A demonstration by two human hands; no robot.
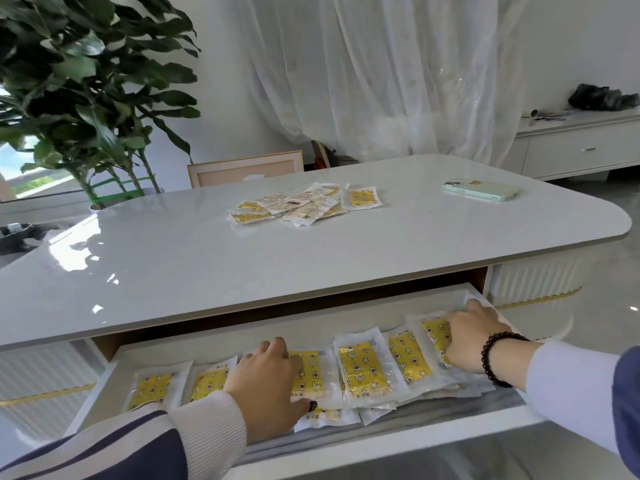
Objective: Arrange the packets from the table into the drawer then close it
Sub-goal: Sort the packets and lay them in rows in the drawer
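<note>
home living room | sheer curtains (381,74) | potted plant (86,81) | sideboard (581,147)

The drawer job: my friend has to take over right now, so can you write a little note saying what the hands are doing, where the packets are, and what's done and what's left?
Left hand: fingers flat, pressing on a yellow-printed clear plastic packet in the open white drawer.
Right hand: resting on the packet at the right end of the row, fingers bent over it; whether it grips is unclear.
Done: a row of yellow packets lies side by side in the drawer, some overlapping others underneath.
Left: the loose pile of packets on the glossy white table must go in, then close the drawer.
The pale green phone is not part of the job.
</note>
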